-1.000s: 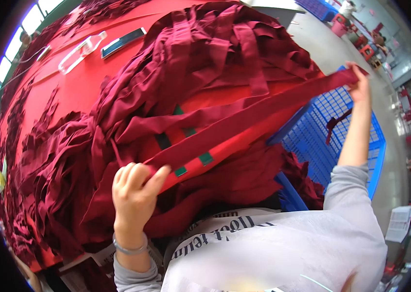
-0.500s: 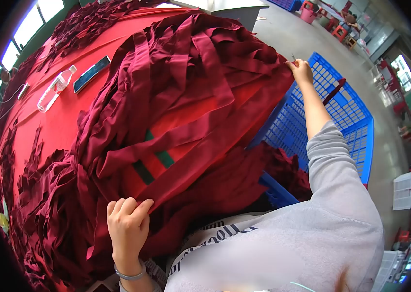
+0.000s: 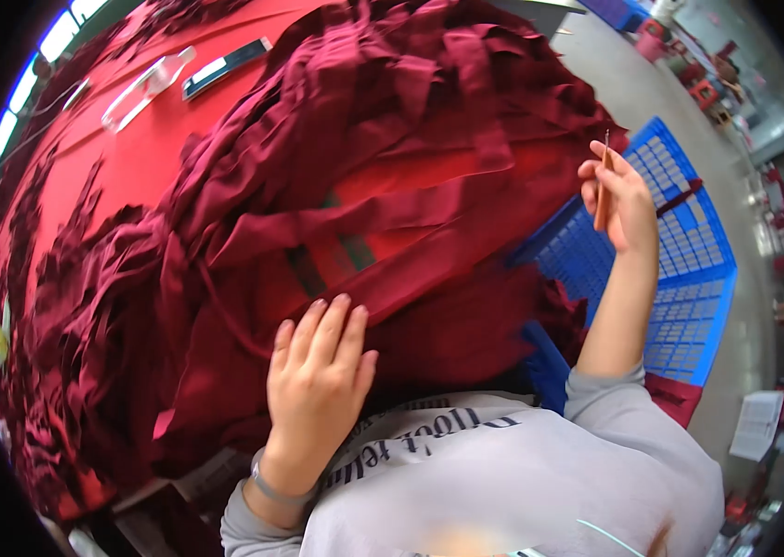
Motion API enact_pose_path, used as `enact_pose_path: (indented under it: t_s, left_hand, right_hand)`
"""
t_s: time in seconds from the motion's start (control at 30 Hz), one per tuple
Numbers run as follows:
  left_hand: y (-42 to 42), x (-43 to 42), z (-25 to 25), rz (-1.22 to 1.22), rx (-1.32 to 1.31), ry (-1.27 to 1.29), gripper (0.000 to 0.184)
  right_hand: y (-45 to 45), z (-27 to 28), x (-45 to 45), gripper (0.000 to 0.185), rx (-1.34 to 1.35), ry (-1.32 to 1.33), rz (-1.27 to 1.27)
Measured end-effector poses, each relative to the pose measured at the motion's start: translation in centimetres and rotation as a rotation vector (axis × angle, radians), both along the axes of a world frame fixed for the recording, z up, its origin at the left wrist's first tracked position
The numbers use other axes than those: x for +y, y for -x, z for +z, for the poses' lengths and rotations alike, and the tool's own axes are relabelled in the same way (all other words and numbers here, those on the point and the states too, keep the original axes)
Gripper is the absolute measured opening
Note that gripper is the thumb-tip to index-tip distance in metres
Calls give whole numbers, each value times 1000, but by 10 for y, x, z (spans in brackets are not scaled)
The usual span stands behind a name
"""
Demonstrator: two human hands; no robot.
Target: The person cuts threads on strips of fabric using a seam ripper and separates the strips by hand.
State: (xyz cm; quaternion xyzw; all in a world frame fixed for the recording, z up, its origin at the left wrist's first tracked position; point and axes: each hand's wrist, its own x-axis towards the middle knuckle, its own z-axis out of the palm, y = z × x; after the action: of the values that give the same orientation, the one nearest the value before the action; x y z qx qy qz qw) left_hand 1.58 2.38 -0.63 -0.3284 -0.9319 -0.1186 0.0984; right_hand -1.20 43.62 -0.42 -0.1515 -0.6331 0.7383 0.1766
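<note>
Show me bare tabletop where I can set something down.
The clearest patch of red tabletop lies just below the bottle and phone in view, left of the heaped maroon strips. It's crowded around the left hand, where strips overlap.

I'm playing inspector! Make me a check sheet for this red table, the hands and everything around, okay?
Surface: red tabletop, mostly covered; dark green patches show between strips.
Job's things: maroon strips, heaped and overlapping; slim orange-handled tool, thin tip up.
Clutter: clear bottle, lying down; dark phone beside it.
Hands: left hand palm down, fingers extended over strips; right hand holds the tool.
Cables: thin cord, far left, blurred.
Surroundings: blue plastic crate beside the table; pale floor.
</note>
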Motion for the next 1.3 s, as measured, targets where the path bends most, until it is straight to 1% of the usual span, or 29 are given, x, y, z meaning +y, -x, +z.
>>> enact_pose_path:
  t_s: [0.07,0.13,0.17,0.23,0.27,0.33,0.37,0.47,0.57,0.77,0.97,1.07,1.17,1.27,1.3]
  left_hand:
    - [-2,-1,-5,13,-18,-21,45]
    - [-2,-1,-7,17,-28,-55,44]
    - [-1,-1,-10,29,-48,-88,46]
    - [0,3,-11,66,-68,-141,48]
    - [0,4,-11,82,-77,-169,49]
    - [1,5,-17,79,-24,-134,53]
    - [1,5,-19,85,-3,-126,53]
    - [1,8,-23,100,29,-119,55]
    - [2,8,-24,109,57,-118,55]
    - [9,8,-24,100,82,-145,47]
    - [10,11,-26,111,114,-144,43]
    - [10,12,-25,115,110,-139,43]
    - [10,12,-25,118,108,-130,42]
    - [9,12,-22,115,91,-128,43]
    - [8,12,-21,115,83,-129,43]
  right_hand:
    - [-14,18,-62,44,-19,-121,199]
    - [-21,16,-113,40,-80,-584,269]
    - [-15,1,-133,39,171,-807,286]
    - [-21,-7,-171,40,268,-1067,384]
    - [-33,3,-189,42,103,-1109,468]
    - [-41,4,-210,47,31,-1196,488]
    - [-41,-4,-216,51,108,-1160,438]
    - [-44,-7,-218,50,80,-1069,435]
    - [-48,1,-215,47,4,-1216,561]
    - [-46,5,-217,44,89,-1430,550]
    - [-40,2,-224,42,93,-1430,518]
    - [-38,-2,-226,42,114,-1385,504]
    - [-33,-5,-226,40,151,-1323,459]
    - [-22,-6,-229,38,175,-1315,211]
    - [-17,-6,-226,37,189,-1253,148]
